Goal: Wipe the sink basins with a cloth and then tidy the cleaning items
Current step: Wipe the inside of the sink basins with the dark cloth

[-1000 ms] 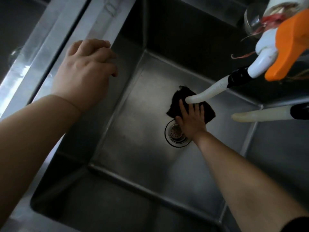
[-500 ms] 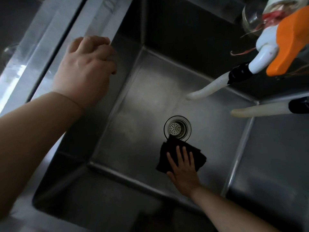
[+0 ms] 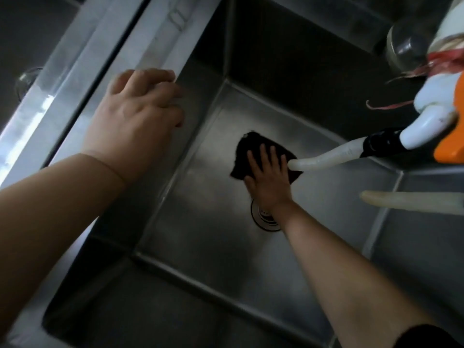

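A deep steel sink basin (image 3: 200, 234) fills the view. On its floor, just beyond the round drain (image 3: 263, 218), lies a black cloth (image 3: 247, 151). My right hand (image 3: 268, 179) presses flat on the cloth with fingers spread, and my wrist hides part of the drain. My left hand (image 3: 135, 121) rests on the basin's left rim (image 3: 160, 43), fingers curled over the edge, holding nothing else.
A white faucet hose (image 3: 324, 159) with a black collar hangs over the basin from the right, its tip touching the cloth's right side. A second pale hose (image 3: 411, 200) lies lower right. An orange-and-white spray bottle (image 3: 452, 136) is at the right edge. Another basin (image 3: 421, 259) lies right.
My right hand has pushed the cloth from the near side of the drain back to the far side, under the hose tip. The left hand stays on the rim.
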Demonstrator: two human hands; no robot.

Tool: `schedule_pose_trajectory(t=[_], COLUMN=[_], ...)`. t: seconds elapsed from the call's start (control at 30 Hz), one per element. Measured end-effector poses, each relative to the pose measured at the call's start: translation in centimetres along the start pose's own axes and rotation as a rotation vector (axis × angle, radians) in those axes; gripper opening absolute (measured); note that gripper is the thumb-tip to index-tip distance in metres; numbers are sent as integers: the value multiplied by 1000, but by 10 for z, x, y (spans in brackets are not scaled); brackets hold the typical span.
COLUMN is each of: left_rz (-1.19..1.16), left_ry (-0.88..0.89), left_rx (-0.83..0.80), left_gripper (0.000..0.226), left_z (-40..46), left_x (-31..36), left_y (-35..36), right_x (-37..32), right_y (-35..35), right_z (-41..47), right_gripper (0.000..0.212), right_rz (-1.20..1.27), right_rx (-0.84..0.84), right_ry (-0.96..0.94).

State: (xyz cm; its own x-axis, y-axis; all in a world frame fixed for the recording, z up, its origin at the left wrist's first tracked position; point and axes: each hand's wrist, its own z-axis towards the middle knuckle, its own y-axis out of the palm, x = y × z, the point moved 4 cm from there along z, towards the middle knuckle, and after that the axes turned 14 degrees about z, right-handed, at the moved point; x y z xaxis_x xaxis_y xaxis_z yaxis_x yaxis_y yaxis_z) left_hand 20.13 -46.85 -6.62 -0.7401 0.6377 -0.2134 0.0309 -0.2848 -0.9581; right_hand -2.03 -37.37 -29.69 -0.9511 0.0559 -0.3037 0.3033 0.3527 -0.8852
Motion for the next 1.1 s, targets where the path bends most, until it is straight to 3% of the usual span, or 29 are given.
schedule_pose_trajectory(t=[0.2, 0.33, 0.5, 0.67, 0.77, 1.1], left_rz=[-2, -5, -3, -13, -7, 47], left_ry=[-15, -5, -9, -31, -23, -33], left_rx=[1, 32, 42, 60, 62, 31], left_gripper=[22, 21, 22, 25, 25, 23], left_z=[3, 5, 3, 5, 5, 3], left_x=[-1, -1, -3, -2, -2, -3], left_y=[-1, 1, 4, 4, 4, 6], right_x=[100, 92, 24, -33, -61, -120], right_y=[-37, -47, -43, -36, -29, 34], right_z=[-10, 19, 75, 137, 158, 43], right_gripper=[74, 73, 68, 66, 68, 68], right_rz=[139, 143, 27, 11, 48, 17], right_rx=[117, 197, 152, 79, 84, -21], right_ry=[474, 634, 264, 64, 37, -277])
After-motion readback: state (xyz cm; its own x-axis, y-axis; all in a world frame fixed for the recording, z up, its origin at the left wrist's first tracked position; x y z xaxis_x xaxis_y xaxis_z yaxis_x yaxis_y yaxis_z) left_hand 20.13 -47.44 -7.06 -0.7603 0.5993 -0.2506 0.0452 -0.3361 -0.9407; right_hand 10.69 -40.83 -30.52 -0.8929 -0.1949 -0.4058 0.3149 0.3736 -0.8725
